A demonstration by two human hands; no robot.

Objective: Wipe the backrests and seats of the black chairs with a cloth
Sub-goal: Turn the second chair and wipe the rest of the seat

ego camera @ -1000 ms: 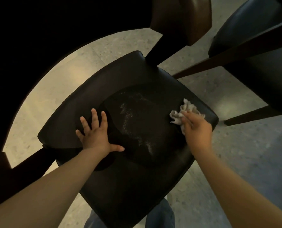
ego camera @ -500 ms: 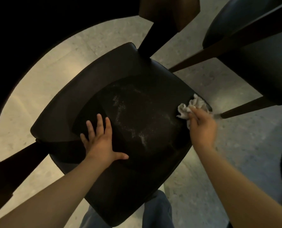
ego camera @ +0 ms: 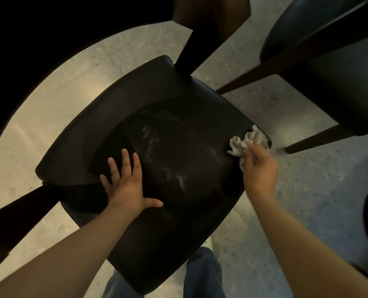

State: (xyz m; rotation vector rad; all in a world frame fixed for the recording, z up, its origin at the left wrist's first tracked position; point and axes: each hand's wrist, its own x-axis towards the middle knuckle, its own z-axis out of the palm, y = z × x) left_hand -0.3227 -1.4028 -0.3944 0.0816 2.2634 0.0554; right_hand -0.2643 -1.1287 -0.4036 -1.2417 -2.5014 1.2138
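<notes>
Black seat corner-on, cloth in right hand at right corner

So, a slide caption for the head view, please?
Left hand flat on the black chair seat; right hand holds a crumpled cloth at its edge.

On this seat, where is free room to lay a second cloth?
The seat is bare, though dusty, between the left hand and the cloth. Its near edge, below the left thumb, is free too. The right corner is crowded: the right hand grips the cloth there.
</notes>
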